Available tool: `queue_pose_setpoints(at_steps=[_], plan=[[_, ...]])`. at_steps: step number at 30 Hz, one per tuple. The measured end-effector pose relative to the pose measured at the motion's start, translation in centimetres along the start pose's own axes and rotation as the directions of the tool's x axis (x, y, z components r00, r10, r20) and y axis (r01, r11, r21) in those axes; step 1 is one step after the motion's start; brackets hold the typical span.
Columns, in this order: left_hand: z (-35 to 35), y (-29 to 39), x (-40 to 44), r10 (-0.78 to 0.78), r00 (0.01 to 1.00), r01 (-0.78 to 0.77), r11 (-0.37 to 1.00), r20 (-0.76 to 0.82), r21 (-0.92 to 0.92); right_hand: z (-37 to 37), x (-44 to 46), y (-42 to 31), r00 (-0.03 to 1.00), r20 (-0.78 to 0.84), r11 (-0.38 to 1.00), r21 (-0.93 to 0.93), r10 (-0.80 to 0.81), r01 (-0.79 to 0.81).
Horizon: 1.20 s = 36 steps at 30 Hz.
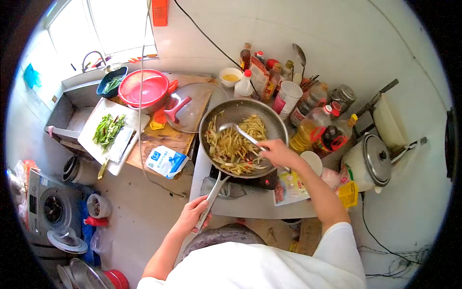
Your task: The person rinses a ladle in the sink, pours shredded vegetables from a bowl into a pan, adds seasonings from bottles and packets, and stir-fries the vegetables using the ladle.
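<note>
My left hand [193, 216] is closed around the long metal handle of a frying pan [284, 126], which sits over a dark cooktop [263, 181]. Inside the pan lie pale, sliced vegetable strips [236, 153] with small red bits among them. My right hand [278, 153] grips the handle of a metal ladle [228, 126], its bowl resting among the strips on the pan's far left side. Just left of the pan, a glass lid [192, 98] with a red handle leans on the wooden board.
A white cutting board [91, 132] holds cut green peppers [109, 130] and a cleaver [119, 144]. Nearby are a red basin [143, 86] and a blue-and-white packet [167, 162]. Bottles [308, 130] crowd the back right, beside a lidded pot [370, 159]. A cable [141, 120] hangs at left.
</note>
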<state>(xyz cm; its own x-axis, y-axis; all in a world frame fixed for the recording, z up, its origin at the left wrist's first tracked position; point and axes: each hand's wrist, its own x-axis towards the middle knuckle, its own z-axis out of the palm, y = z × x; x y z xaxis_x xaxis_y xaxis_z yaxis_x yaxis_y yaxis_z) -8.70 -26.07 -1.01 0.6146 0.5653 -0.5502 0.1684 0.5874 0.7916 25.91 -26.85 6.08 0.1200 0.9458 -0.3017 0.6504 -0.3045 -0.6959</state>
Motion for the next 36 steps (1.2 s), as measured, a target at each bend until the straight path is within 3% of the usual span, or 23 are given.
queue_pose_setpoints(at_steps=[1, 3, 8, 14, 16, 17, 20, 23, 26, 27, 30, 33, 36], plan=[[0.1, 0.2, -0.1, -0.002, 1.0, 0.002, 1.0, -0.001, 0.004, -0.7, -2.1, -1.1, 0.999, 0.03, 0.999, -0.043, 0.015, -0.014], [0.2, 0.3, -0.2, -0.006, 1.0, 0.006, 1.0, 0.002, -0.004, -1.5, -5.1, 1.1, 0.942, 0.042, 0.899, -0.286, -0.334, 0.331], [0.0, 0.4, -0.1, 0.015, 1.0, -0.015, 1.0, 0.015, 0.011, -2.7, -12.3, 1.5, 0.98, 0.118, 0.881, -0.431, -0.159, 0.195], [0.6, 0.6, -0.2, 0.019, 1.0, -0.019, 1.0, 0.017, 0.005, 2.8, -6.4, 6.5, 0.893, -0.215, 0.866, -0.411, -0.395, 0.284], [0.5, 0.1, -0.1, 0.022, 1.0, -0.022, 1.0, 0.008, -0.001, 1.4, -6.1, 4.1, 0.98, -0.194, 0.997, -0.073, -0.041, 0.027], [0.4, 0.2, 0.1, 0.029, 1.0, -0.029, 1.0, 0.007, -0.006, 0.5, -5.6, 3.1, 0.982, -0.139, 0.989, 0.089, 0.13, -0.118], [1.0, 0.3, 0.0, 0.031, 1.0, -0.031, 0.999, 0.002, 0.01, -0.4, -3.6, 3.2, 0.916, -0.385, 0.973, 0.23, 0.114, -0.024], [1.0, -0.5, 0.4, 0.04, 0.999, -0.039, 0.999, 0.021, -0.009, 0.4, 1.1, 6.2, 0.894, -0.39, 0.878, 0.478, 0.22, -0.007], [0.9, -0.3, 0.2, 0.031, 0.999, -0.031, 1.0, 0.011, 0.002, 1.9, 1.3, 5.9, 0.969, -0.074, 0.644, 0.759, 0.234, -0.097], [0.8, -0.3, 0.3, 0.029, 0.999, -0.03, 0.999, 0.013, 0.022, 1.8, 0.2, 4.9, 0.976, -0.038, 0.629, 0.77, 0.215, -0.108], [0.8, 0.0, 0.1, 0.006, 1.0, -0.006, 1.0, -0.007, -0.001, 0.5, -4.8, 1.3, 0.976, -0.03, 0.749, 0.647, 0.216, -0.146], [0.8, 0.0, 0.3, 0.015, 1.0, -0.015, 1.0, -0.012, -0.003, -0.2, -7.7, 0.8, 0.979, 0.087, 0.856, 0.477, 0.183, -0.202], [0.8, 0.2, 0.2, 0.016, 1.0, -0.016, 1.0, 0.001, 0.024, 3.4, -6.9, 2.5, 0.997, 0.054, 0.988, 0.145, 0.05, -0.058]])
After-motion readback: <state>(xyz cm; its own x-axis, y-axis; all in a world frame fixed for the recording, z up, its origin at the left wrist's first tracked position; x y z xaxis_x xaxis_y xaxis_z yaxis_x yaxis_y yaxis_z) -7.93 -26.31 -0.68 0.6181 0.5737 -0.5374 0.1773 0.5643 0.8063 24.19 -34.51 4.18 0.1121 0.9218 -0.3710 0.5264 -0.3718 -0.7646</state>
